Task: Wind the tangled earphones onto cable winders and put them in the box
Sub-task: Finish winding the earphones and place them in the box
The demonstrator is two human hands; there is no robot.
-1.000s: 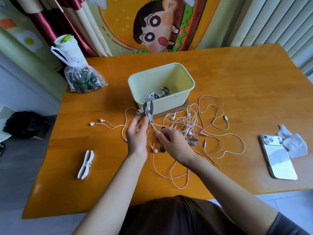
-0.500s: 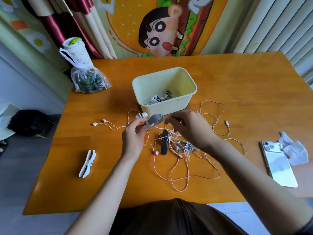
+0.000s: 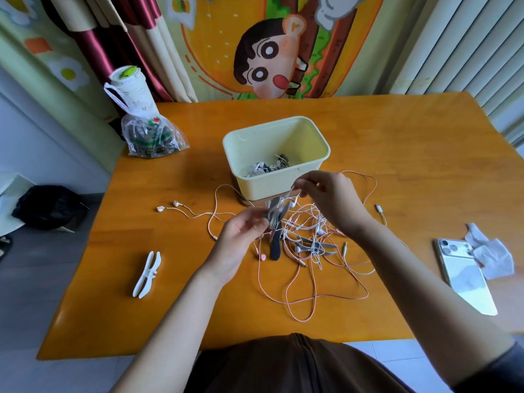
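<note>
My left hand [image 3: 242, 236] grips a grey cable winder [image 3: 274, 214] with white cable wrapped round its middle. Just above it, my right hand [image 3: 331, 201] pinches the white earphone cable near the earbuds. Under both hands lies a tangle of pink and white earphones [image 3: 309, 251] on the table. A black winder [image 3: 275, 248] and a grey winder [image 3: 317, 247] lie in the tangle. A white winder [image 3: 147, 274] lies alone at the left. The pale yellow box [image 3: 255, 182] stands behind my hands with several wound earphones inside.
A phone [image 3: 465, 275] and a crumpled tissue [image 3: 490, 252] lie at the right on the orange wooden table [image 3: 411, 154]. A plastic bag [image 3: 151, 137] with a white cup stands at the back left. Two pink earbuds [image 3: 168, 206] trail left of the tangle.
My right hand has drawn the white cable up and over the grey winder in a winding motion. My left hand has turned the winder more upright. The view has shifted closer.
</note>
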